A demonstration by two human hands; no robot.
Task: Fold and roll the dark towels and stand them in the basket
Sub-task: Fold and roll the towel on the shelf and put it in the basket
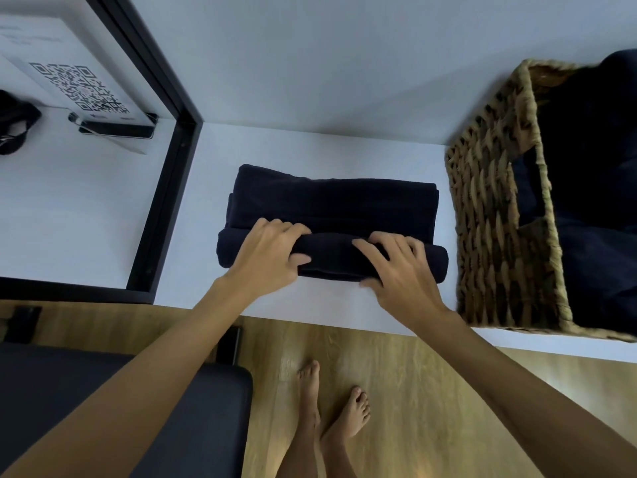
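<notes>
We had a dark towel [332, 201] lying folded on the white shelf [293, 146], a little left of the woven basket [496, 215] and apart from it. Its near edge was rolled into a thick tube across our front, and the flat remainder stretched away toward the wall. Our left hand [267, 253] curled over the left part of the roll, fingers bent across the top and thumb tucked against the near side. Our right hand [396, 267] gripped the right part the same way, fingers hooked over the top, thumb low at the front. Inside the basket more dark cloth [593, 167] filled the space; we could not tell how it was arranged. At far left a stand with a printed code [82, 88] stood behind a black frame [165, 188].
</notes>
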